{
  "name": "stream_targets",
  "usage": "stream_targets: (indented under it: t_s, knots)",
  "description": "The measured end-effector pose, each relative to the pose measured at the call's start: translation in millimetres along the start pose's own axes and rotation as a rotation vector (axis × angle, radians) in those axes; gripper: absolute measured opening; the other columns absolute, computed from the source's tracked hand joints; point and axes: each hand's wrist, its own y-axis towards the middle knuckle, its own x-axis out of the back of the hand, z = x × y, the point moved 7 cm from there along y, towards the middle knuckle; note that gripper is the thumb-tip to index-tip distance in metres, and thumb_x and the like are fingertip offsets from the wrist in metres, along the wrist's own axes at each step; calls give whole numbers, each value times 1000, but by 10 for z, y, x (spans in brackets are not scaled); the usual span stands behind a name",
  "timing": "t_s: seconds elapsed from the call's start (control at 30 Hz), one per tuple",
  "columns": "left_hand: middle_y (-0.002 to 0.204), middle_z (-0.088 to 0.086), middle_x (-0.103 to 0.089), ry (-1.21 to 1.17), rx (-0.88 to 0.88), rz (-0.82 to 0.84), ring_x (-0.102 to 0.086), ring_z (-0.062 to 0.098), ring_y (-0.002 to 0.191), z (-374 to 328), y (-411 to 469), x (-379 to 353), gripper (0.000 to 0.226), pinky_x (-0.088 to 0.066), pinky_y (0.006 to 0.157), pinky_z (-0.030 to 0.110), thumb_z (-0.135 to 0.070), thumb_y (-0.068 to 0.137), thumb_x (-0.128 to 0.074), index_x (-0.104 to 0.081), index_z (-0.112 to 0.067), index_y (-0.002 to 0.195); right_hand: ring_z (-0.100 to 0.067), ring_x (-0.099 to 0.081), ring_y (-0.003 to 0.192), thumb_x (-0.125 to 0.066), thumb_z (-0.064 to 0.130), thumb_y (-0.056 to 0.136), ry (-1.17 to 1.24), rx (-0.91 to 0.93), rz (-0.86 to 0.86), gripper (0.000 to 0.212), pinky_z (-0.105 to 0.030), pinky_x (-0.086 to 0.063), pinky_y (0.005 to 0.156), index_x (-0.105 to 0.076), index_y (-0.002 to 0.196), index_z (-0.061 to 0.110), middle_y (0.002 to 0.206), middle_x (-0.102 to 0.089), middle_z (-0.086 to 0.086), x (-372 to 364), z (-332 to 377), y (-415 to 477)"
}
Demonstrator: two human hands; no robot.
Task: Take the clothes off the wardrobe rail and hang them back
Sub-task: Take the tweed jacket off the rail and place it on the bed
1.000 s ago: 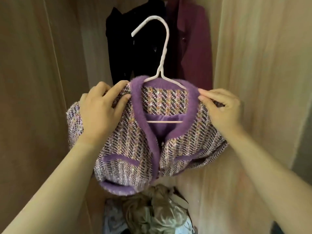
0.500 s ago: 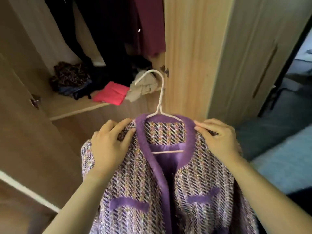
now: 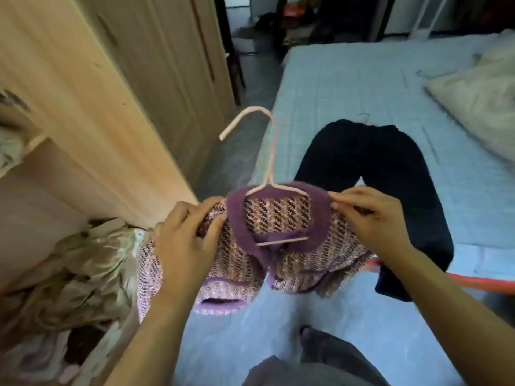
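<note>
Head view: both hands hold the tweed jacket [image 3: 278,215] on its hanger [image 3: 272,151] at centre frame, above the near edge of the bed [image 3: 348,87]. It's off the rail, not yet set down. Left hand [image 3: 184,246] has its fingers curled over one shoulder, gripping the cloth. Right hand [image 3: 373,218] pinches the other shoulder just beside the collar w/ fingertips and thumb.

Looks like the take-off half of the task: jacket probably going onto the bed near the black trousers [image 3: 376,162] lying flat at centre right. To do it well:
- keep both shoulders level so the hanger doesn't slip out of the neck
- lower hem first, then shoulders, so the front lies flat
- leave the hook clear & facing up for an easy re-hang
- park it beside the trousers, not on top

Materials:
- Jacket: chunky woven tweed in lilac, pink and dark threads, w/ fuzzy purple trim at collar and pocket edge. Short and boxy, likely floppy.
- Hanger: thin, pale, coated wire; open hook, straight crossbar.
- Bed cover: pale blue, soft.
- Wardrobe panel [image 3: 92,107], upper left: smooth light wood grain.
- Crumpled beige cloth [image 3: 83,268], lower left: shiny.
</note>
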Motion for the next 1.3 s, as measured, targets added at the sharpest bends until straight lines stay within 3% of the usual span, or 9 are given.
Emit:
stream_targets:
  t_s: [0.23, 0.47, 0.7, 0.9, 1.1, 1.2, 1.3]
  knots:
    - [80, -8, -47, -165, -170, 190, -54, 20, 73, -659, 282, -775, 29, -46, 68, 47, -43, 85, -53, -67, -32, 108, -8, -63, 76, -71, 9, 78, -109, -127, -166, 20, -25, -51, 69, -73, 97, 15, 84, -67, -1, 882, -253, -393]
    - [82, -8, -50, -258, -327, 208, -56, 19, 73, -1720, 599, -1450, 30, -44, 69, 37, -41, 87, -53, -67, -28, 110, -8, -63, 74, -71, 11, 80, -190, -165, -316, 18, -24, -48, 67, -73, 96, 18, 83, -67, -1, 1933, -727, -391]
    - [83, -1, -54, -280, -387, 185, -58, 24, 75, -2601, 1059, -2193, 32, -48, 67, 41, -39, 91, -50, -66, -23, 114, -3, -62, 74, -72, 13, 79, -265, -132, -397, 23, -15, -46, 70, -69, 100, 22, 81, -68, 0, 2794, -1390, 80]
    - [81, -5, -50, -309, -339, 193, -54, 18, 71, -2732, 1721, -2865, 33, -48, 65, 40, -42, 91, -48, -65, -25, 114, -9, -62, 72, -72, 14, 80, -287, -111, -363, 21, -25, -49, 66, -71, 100, 19, 81, -68, -2, 2967, -2021, 858]
    - [79, -6, -50, -322, -311, 240, -51, 15, 70, -2650, 2466, -3689, 33, -48, 65, 41, -45, 91, -46, -64, -30, 114, -9, -62, 71, -72, 10, 78, -265, -181, -339, 24, -16, -46, 65, -70, 100, 20, 80, -68, -1, 2861, -2791, 1588]
    - [83, -5, -52, -300, -311, 236, -54, 18, 74, -2653, 2938, -4038, 35, -48, 69, 42, -47, 91, -45, -64, -29, 115, 0, -60, 73, -71, 9, 79, -288, -196, -327, 21, -7, -42, 67, -72, 99, 16, 80, -67, 4, 2848, -3122, 2064]
    - [86, -2, -54, -238, -316, 221, -56, 21, 80, -2668, 3415, -4386, 34, -42, 73, 36, -44, 92, -47, -63, -29, 117, 3, -60, 73, -71, 13, 80, -302, -194, -340, 20, -7, -41, 68, -73, 99, 17, 81, -66, 7, 2835, -3464, 2512]
